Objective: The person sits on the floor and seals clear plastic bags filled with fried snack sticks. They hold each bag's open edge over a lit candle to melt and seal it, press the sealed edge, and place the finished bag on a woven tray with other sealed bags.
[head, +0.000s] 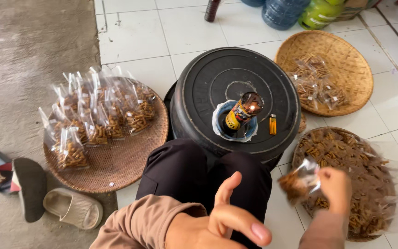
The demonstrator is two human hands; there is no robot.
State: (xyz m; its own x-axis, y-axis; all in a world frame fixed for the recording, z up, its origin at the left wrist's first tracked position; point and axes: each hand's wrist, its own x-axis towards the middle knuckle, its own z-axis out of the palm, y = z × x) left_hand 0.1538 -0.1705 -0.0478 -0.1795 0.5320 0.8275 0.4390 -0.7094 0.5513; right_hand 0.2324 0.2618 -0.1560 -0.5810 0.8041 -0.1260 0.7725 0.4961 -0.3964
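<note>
Holding snack packet (300,180) over tray (383,216)

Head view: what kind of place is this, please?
Probably a home floor used for packing snacks: woven trays of bagged sticks, a small flame lamp on an upturned tub, sandals. Right hand holds a bag.

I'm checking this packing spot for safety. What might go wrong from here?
A small flame burns atop the bottle lamp on the upturned black tub. The right hand holds a thin plastic snack bag not far from it; brought carelessly to the flame, the bag may melt too far or burn fingers. The lighter lies beside the flame and could heat up. A knee bump could tip the bottle.
</note>
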